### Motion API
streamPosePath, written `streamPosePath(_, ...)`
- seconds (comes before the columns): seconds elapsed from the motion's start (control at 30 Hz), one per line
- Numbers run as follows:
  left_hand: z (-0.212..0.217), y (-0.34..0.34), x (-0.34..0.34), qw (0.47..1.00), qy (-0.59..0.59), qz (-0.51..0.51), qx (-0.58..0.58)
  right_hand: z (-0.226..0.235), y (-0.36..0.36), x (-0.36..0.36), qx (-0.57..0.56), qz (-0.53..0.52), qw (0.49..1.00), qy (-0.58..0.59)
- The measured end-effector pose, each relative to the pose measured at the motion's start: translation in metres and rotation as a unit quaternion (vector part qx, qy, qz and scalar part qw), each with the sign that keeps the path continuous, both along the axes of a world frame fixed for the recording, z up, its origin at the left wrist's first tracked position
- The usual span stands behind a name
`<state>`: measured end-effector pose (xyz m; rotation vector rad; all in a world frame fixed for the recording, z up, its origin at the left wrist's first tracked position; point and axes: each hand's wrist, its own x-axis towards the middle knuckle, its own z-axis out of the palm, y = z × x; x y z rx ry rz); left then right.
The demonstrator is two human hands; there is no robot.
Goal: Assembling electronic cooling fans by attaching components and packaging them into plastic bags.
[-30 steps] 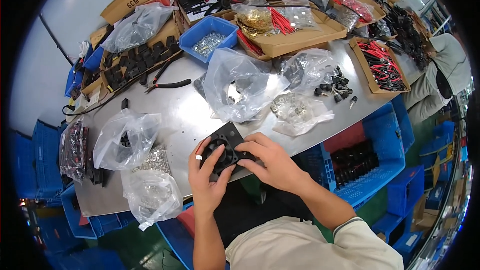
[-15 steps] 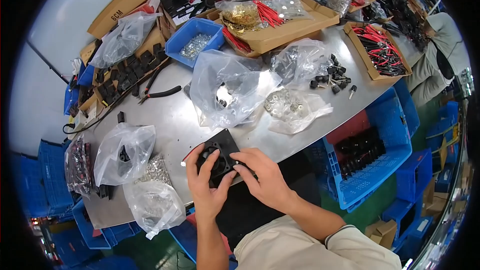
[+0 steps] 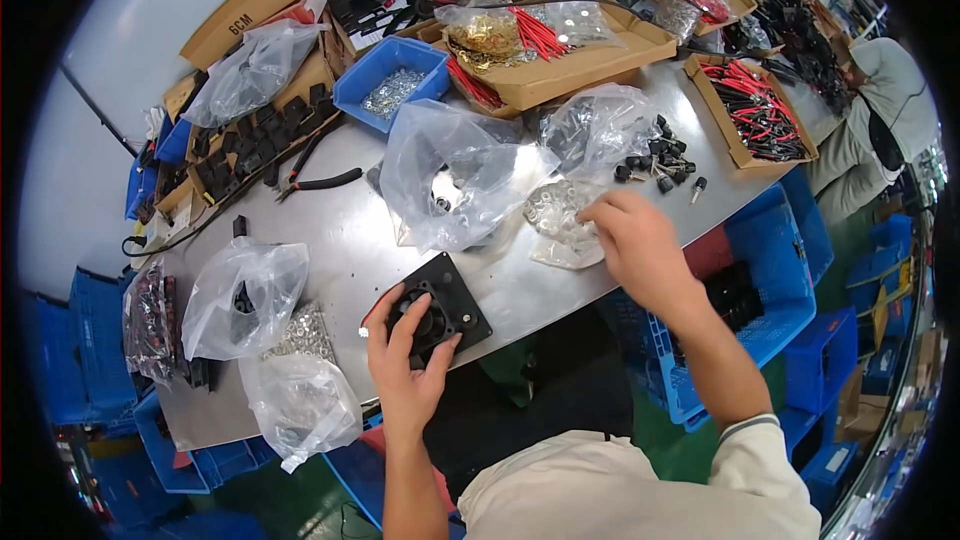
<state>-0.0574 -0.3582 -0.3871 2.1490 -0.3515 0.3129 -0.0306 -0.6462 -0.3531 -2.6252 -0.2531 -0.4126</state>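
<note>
A black cooling fan [image 3: 432, 324] sits on a flat black square plate [image 3: 462, 290] at the table's front edge. My left hand [image 3: 408, 340] grips the fan, fingers over its frame and thumb along its near side. A small silver piece of hardware [image 3: 467, 319] shows at the fan's right corner. A thin red wire with a white plug [image 3: 363, 332] comes out by my left fingers. My right hand [image 3: 640, 245] is over an opened clear bag of small metal rings [image 3: 555, 212], its fingers bent and drawn together at the bag's right side. What lies between those fingertips is hidden.
Large clear bags [image 3: 455, 175] lie mid-table, with black knobbed parts [image 3: 660, 160] to their right. Pliers [image 3: 320, 182] and a blue bin of metal bits [image 3: 395, 90] stand farther back. A blue crate [image 3: 770, 270] is below the right edge. Another person [image 3: 870, 130] sits at far right.
My right hand has left the fan and moved right and away from me to the bag of metal rings. My left hand stays on the fan. The silver piece at its corner is uncovered.
</note>
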Motion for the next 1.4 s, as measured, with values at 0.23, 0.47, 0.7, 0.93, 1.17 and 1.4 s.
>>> streamPosePath(0.23,0.0,0.002,0.0,1.0,-0.018,0.012,-0.002,-0.013,-0.005,0.017,0.004,0.04,0.997,0.071)
streamPosePath(0.47,-0.002,0.006,0.0,1.0,-0.016,0.004,-0.015,-0.002,-0.006,0.018,-0.025,0.021,0.992,0.119)
streamPosePath(0.7,-0.004,0.006,0.0,1.0,-0.016,0.003,-0.007,-0.009,-0.01,0.017,0.084,-0.002,0.996,0.039)
streamPosePath(0.93,-0.002,0.006,0.0,1.0,-0.013,0.0,-0.006,0.007,0.019,0.001,0.108,-0.055,0.984,-0.129)
streamPosePath(1.17,0.0,0.007,0.002,1.0,-0.015,0.013,-0.002,0.006,0.137,-0.041,0.343,0.299,0.886,0.093)
streamPosePath(1.4,0.0,0.006,0.001,1.0,0.008,-0.006,-0.009,-0.019,0.146,-0.058,0.556,0.244,0.772,0.186)
